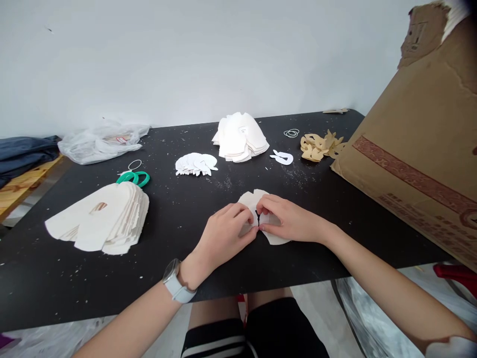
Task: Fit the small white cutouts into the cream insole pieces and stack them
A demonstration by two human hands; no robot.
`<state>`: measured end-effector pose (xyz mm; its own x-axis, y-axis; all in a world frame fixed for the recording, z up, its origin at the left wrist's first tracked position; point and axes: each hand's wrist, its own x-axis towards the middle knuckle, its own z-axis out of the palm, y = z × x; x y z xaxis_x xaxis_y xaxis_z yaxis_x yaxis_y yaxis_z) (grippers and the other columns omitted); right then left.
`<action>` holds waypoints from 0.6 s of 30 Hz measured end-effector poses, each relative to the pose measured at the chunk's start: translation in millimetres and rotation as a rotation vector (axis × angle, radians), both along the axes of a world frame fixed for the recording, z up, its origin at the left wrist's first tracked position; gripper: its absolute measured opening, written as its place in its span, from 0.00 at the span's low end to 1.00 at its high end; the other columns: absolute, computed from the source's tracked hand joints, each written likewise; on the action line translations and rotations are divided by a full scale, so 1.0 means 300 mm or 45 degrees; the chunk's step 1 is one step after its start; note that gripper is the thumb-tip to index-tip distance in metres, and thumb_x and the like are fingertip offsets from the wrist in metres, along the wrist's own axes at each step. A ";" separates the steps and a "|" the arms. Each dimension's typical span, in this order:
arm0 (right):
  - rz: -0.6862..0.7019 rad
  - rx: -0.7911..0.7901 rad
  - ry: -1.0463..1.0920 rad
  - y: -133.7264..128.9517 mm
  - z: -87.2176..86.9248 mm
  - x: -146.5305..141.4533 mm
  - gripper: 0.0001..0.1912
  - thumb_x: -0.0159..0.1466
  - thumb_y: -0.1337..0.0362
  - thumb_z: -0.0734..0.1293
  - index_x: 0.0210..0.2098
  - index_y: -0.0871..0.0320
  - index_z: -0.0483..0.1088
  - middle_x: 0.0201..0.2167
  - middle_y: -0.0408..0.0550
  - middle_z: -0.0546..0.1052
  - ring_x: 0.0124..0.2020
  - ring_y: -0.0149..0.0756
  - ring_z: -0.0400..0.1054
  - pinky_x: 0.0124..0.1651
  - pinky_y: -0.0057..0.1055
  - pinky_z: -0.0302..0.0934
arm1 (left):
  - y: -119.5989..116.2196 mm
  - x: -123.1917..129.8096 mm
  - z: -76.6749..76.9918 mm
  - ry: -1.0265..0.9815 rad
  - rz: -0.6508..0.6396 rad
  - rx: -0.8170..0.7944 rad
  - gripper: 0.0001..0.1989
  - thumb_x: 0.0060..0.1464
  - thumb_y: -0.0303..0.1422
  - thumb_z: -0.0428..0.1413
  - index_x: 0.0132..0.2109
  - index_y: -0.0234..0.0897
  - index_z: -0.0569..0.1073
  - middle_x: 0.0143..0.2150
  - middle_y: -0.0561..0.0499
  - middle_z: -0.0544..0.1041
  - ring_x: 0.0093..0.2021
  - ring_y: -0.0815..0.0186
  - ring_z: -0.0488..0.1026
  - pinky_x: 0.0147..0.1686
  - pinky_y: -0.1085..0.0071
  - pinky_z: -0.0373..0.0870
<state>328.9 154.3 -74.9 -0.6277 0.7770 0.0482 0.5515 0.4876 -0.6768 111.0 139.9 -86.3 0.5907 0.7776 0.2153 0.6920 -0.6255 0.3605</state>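
Note:
A cream-white cut sheet (pixel 278 238), seemingly foam or felt, lies on the black table in front of me. My left hand (pixel 234 226) pinches it by the edge of a slit near its middle. From the other side my right hand (pixel 278 216) grips the opposite edge, its fingertips almost meeting those of the left. Dark tabletop shows through the narrow gap between them. Beyond the hands sit a stack of similar white pieces (pixel 242 136), a row of small white cutouts (pixel 196 163) and a single white looped cutout (pixel 282 157).
At the left rests a thick stack of cream sheets (pixel 93 219) beside green-handled scissors (pixel 134 178). Tan cutouts (pixel 321 145) and rubber bands (pixel 291 133) lie at the back right. A large cardboard box (pixel 417 144) leans over the right side. A plastic bag (pixel 102 141) occupies the back left.

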 end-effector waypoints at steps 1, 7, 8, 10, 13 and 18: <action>-0.002 0.006 -0.002 -0.002 -0.001 -0.001 0.06 0.63 0.66 0.66 0.40 0.55 0.65 0.39 0.46 0.70 0.41 0.37 0.65 0.43 0.33 0.61 | 0.001 -0.001 0.001 -0.007 -0.002 -0.005 0.04 0.62 0.35 0.53 0.39 0.41 0.69 0.42 0.52 0.75 0.41 0.63 0.72 0.37 0.67 0.68; -0.023 0.029 0.039 -0.006 -0.011 0.008 0.12 0.59 0.74 0.64 0.42 0.55 0.65 0.41 0.46 0.70 0.44 0.36 0.65 0.46 0.33 0.61 | -0.001 -0.004 0.001 -0.017 -0.038 -0.038 0.11 0.57 0.40 0.60 0.43 0.42 0.70 0.49 0.51 0.74 0.47 0.60 0.71 0.40 0.65 0.71; -0.025 0.028 0.049 -0.005 -0.012 0.009 0.12 0.60 0.74 0.64 0.42 0.55 0.65 0.41 0.45 0.70 0.43 0.36 0.65 0.45 0.33 0.61 | -0.002 -0.004 0.001 -0.013 -0.037 -0.042 0.09 0.58 0.38 0.60 0.42 0.42 0.70 0.49 0.51 0.74 0.47 0.60 0.71 0.40 0.65 0.71; -0.038 0.025 0.070 -0.004 -0.013 0.010 0.12 0.60 0.74 0.63 0.42 0.55 0.65 0.41 0.45 0.69 0.41 0.35 0.64 0.44 0.32 0.61 | -0.004 -0.005 -0.001 -0.017 -0.024 -0.050 0.05 0.60 0.36 0.58 0.41 0.41 0.70 0.49 0.52 0.75 0.47 0.61 0.71 0.40 0.66 0.71; -0.029 0.086 0.089 -0.008 -0.006 0.007 0.12 0.60 0.73 0.64 0.42 0.55 0.65 0.42 0.46 0.68 0.43 0.37 0.63 0.46 0.34 0.61 | -0.002 -0.009 -0.001 -0.048 -0.016 -0.079 0.04 0.62 0.35 0.55 0.39 0.41 0.70 0.49 0.52 0.75 0.47 0.62 0.71 0.41 0.66 0.71; 0.082 0.282 -0.085 -0.021 0.006 -0.002 0.24 0.56 0.59 0.74 0.49 0.54 0.66 0.47 0.50 0.66 0.47 0.44 0.58 0.51 0.43 0.60 | 0.020 -0.040 0.012 -0.066 -0.149 -0.143 0.06 0.62 0.39 0.56 0.40 0.42 0.72 0.56 0.50 0.74 0.54 0.59 0.69 0.52 0.60 0.69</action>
